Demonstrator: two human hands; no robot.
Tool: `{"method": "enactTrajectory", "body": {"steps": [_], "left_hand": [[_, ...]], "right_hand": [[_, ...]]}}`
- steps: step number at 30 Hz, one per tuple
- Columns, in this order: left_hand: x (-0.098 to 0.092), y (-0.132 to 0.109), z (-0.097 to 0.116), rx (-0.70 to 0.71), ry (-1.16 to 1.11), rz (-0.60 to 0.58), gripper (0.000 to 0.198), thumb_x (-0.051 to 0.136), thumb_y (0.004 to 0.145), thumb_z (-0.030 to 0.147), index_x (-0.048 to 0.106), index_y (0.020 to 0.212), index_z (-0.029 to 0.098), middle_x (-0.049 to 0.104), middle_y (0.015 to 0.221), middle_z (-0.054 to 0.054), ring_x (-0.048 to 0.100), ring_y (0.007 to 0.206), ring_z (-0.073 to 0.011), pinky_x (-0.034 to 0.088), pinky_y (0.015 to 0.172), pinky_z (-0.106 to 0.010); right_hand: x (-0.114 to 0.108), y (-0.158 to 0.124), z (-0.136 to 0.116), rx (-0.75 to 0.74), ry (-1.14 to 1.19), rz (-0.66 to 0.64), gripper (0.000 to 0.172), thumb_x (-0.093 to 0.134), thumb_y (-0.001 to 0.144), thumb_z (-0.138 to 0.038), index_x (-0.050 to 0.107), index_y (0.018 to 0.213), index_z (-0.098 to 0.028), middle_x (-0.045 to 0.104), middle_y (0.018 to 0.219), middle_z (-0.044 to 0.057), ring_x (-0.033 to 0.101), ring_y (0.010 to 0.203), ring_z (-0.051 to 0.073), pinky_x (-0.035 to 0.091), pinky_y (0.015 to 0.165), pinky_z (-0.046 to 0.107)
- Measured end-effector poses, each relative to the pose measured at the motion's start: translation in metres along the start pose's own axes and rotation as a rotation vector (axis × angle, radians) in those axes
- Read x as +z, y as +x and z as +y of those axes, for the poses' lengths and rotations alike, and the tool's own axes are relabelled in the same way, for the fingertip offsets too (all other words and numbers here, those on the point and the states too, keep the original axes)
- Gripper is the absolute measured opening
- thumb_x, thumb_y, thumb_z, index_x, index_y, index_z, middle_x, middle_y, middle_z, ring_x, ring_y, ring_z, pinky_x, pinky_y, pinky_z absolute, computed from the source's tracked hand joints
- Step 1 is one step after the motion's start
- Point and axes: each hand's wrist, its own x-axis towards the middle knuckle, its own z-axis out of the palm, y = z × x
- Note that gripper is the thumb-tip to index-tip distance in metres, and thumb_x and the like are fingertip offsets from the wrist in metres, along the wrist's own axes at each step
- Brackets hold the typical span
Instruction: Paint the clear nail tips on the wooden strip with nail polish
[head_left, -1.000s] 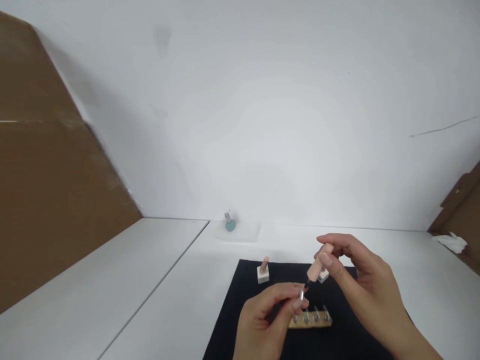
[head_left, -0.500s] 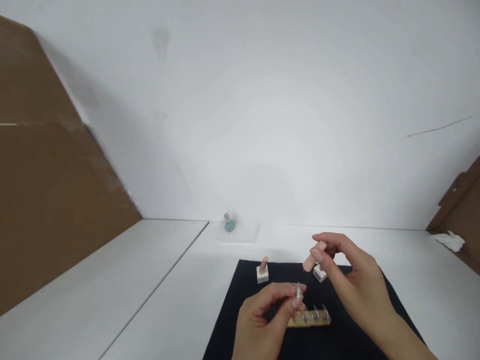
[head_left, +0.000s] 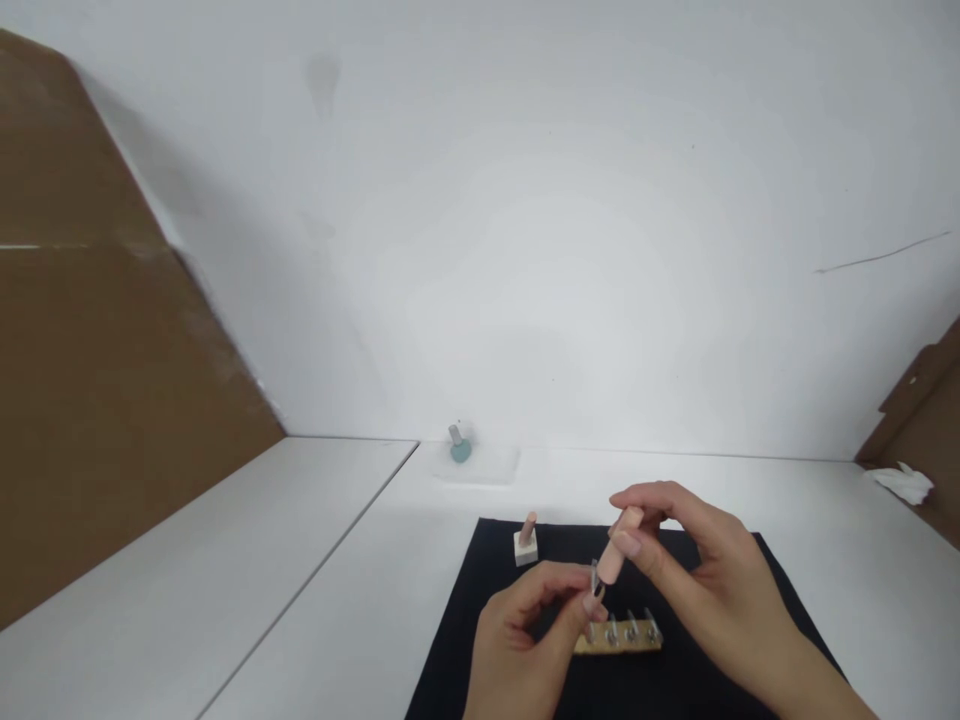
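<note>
My left hand (head_left: 529, 630) pinches a small clear false nail tip (head_left: 595, 576) upright between thumb and fingers. Between the thumb and fingers of my right hand (head_left: 705, 575) is a pink nail polish brush cap (head_left: 621, 545), slanting down to the left. Its dark brush end is at the nail tip; whether the bristles touch it I cannot tell. Below and behind the left fingers lies a tan strip (head_left: 619, 637) with several clear nail tips standing on it. A nail polish bottle (head_left: 526, 540) with a pinkish cap and white square base stands behind my left hand.
Both hands are over a black cloth (head_left: 499, 590) on the white table (head_left: 337, 600). At the back stands a blue-green bottle (head_left: 460, 451) with a grey cap, on a clear flat piece (head_left: 495, 465). Brown cardboard (head_left: 112, 400) rises at left; a crumpled white tissue (head_left: 904, 484) lies far right.
My right hand has moved down and left, bringing the brush to the nail tip. The white square bottle near it is now hidden behind that hand. My left hand has stayed nearly still.
</note>
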Motion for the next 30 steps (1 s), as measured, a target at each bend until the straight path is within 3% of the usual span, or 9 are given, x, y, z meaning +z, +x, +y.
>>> {"method": "enactTrajectory", "body": {"steps": [11, 22, 30], "left_hand": [[0.001, 0.001, 0.0, -0.062, -0.05, 0.033, 0.007, 0.077, 0.086, 0.026, 0.082, 0.082, 0.023, 0.084, 0.076, -0.002, 0.077, 0.067, -0.0165, 0.06, 0.064, -0.019], [0.003, 0.0, 0.005, -0.117, -0.097, 0.007, 0.006, 0.077, 0.084, 0.025, 0.081, 0.081, 0.022, 0.08, 0.068, 0.0, 0.075, 0.065, -0.0166, 0.058, 0.063, -0.02], [0.004, 0.002, 0.005, -0.04, 0.041, 0.015, 0.011, 0.074, 0.086, 0.028, 0.08, 0.079, 0.021, 0.08, 0.071, -0.002, 0.074, 0.067, -0.0191, 0.06, 0.066, -0.025]], "right_hand": [[-0.004, 0.0, 0.004, -0.021, -0.077, 0.075, 0.012, 0.064, 0.099, -0.021, 0.067, 0.108, -0.03, 0.077, 0.075, -0.009, 0.069, 0.069, 0.011, 0.057, 0.07, 0.017], [-0.003, 0.001, 0.0, -0.041, -0.037, -0.005, 0.011, 0.066, 0.099, -0.02, 0.067, 0.105, -0.029, 0.076, 0.077, -0.008, 0.069, 0.068, 0.011, 0.058, 0.071, 0.018], [-0.005, 0.001, -0.002, 0.003, -0.048, 0.051, 0.009, 0.065, 0.098, -0.022, 0.068, 0.104, -0.028, 0.078, 0.073, -0.007, 0.07, 0.067, 0.014, 0.058, 0.069, 0.021]]}}
